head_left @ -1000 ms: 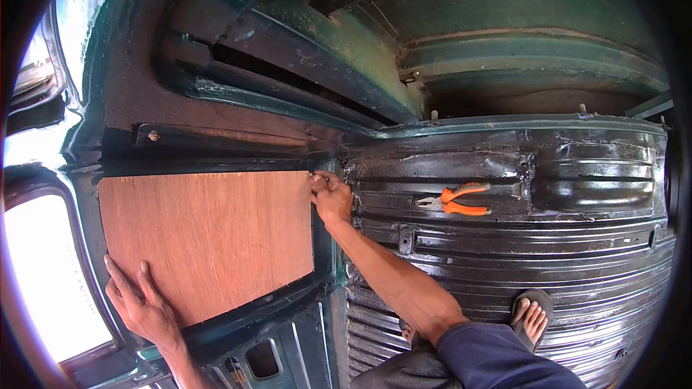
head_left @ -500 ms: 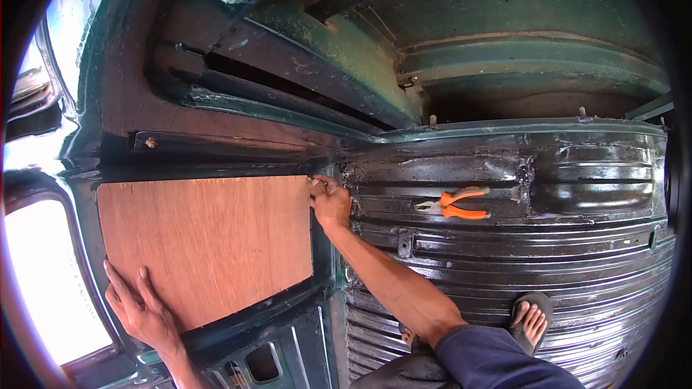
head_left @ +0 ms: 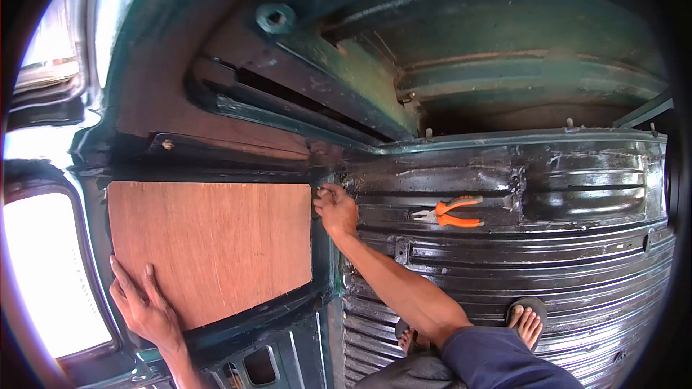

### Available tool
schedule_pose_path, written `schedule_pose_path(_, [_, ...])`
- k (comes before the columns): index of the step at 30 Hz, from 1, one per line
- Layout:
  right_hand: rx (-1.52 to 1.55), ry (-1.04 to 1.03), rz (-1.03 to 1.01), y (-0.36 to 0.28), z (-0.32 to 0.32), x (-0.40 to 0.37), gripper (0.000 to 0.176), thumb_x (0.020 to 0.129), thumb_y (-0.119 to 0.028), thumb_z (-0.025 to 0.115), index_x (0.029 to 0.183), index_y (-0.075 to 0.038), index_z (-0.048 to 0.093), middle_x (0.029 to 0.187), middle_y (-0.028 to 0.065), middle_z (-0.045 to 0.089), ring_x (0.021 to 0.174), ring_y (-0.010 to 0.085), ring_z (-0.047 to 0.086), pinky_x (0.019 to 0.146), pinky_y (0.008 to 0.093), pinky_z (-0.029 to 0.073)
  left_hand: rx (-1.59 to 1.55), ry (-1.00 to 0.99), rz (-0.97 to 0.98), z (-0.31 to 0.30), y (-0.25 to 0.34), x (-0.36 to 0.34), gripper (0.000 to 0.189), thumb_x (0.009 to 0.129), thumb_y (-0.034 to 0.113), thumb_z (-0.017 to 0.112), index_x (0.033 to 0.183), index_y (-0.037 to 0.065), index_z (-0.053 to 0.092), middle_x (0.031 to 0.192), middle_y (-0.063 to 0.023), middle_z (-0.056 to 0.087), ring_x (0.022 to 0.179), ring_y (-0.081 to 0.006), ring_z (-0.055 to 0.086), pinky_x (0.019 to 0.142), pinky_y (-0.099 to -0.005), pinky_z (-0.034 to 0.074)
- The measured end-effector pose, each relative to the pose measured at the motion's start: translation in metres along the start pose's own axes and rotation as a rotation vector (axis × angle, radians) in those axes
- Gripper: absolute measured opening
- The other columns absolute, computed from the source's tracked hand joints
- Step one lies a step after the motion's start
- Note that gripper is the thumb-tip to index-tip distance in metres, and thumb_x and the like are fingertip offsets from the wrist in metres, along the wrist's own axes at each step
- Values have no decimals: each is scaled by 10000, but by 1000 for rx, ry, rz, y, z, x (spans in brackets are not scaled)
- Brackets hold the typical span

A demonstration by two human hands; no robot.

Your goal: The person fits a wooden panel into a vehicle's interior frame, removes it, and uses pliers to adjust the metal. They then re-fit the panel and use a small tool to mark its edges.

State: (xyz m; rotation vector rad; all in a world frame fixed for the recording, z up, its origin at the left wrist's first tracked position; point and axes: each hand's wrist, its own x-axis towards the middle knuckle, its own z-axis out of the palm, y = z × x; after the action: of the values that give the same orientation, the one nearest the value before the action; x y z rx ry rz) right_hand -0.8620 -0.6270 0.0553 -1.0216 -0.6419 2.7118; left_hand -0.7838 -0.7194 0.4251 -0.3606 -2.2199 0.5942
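A reddish-brown wooden panel [head_left: 216,245] lies against the dark green metal side of a vehicle interior. My left hand [head_left: 148,307] rests on the panel's lower left edge with thumb and fingers spread. Beside the panel's upper right corner is my right hand [head_left: 336,211], its fingers bent and loosely apart, with a small gap to the wood and nothing visible in them. Orange-handled pliers [head_left: 450,213] lie to its right on the ribbed black metal floor, jaws pointing left.
Window openings [head_left: 50,273] are at the left. Green metal framing [head_left: 504,75] spans the top. A sandalled foot [head_left: 528,320] stands on the ribbed floor [head_left: 461,252] at the lower right. Below the panel is a metal section with cut-outs [head_left: 261,366].
My right hand has come off the panel's upper right corner and its fingers have loosened. The view has shifted slightly. My left hand stays at the lower left edge.
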Motion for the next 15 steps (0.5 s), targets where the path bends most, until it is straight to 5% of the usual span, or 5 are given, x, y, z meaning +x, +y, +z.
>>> schedule_pose_path(2, [-469,-132,-224,-14,-40,-20,288,998,-238,560,1094,21,642,889,109,726,799,180,708,753,319,557,3,3,20,-5,-6,0,509,946,190,686,1417,57,543,1114,-163,607,966,-304,633,783,-408,528])
schedule_pose_path(8, [-312,-123,0,-66,-196,-99,238,1052,-194,489,1078,31,562,949,110,696,933,186,701,813,315,562,-226,67,53,-36,-12,-13,405,968,107,649,1341,-29,567,1059,-168,654,954,-312,646,834,-406,515])
schedule_pose_path(9, [-617,-56,3,-100,-205,-114,191,1037,-153,484,1041,23,559,1035,176,689,975,272,706,835,361,559,-251,70,-12,-46,-12,-23,339,986,89,615,1301,-35,598,1080,-178,671,964,-285,649,854,-394,510])
schedule_pose_path(11, [-1059,31,-588,-121,-225,-119,122,964,-60,484,993,10,580,965,222,667,864,349,683,772,428,544,-283,76,-82,-69,-6,-35,284,1004,71,580,1261,-41,629,1102,-187,687,974,-258,652,874,-383,505])
schedule_pose_path(15, [-1614,-123,-1008,-162,-217,-82,131,844,-96,609,960,-49,648,933,138,584,837,333,601,754,458,493,-396,-11,45,-101,8,-65,290,1000,221,634,1078,-54,683,883,-120,655,769,-188,588,691,-325,465])
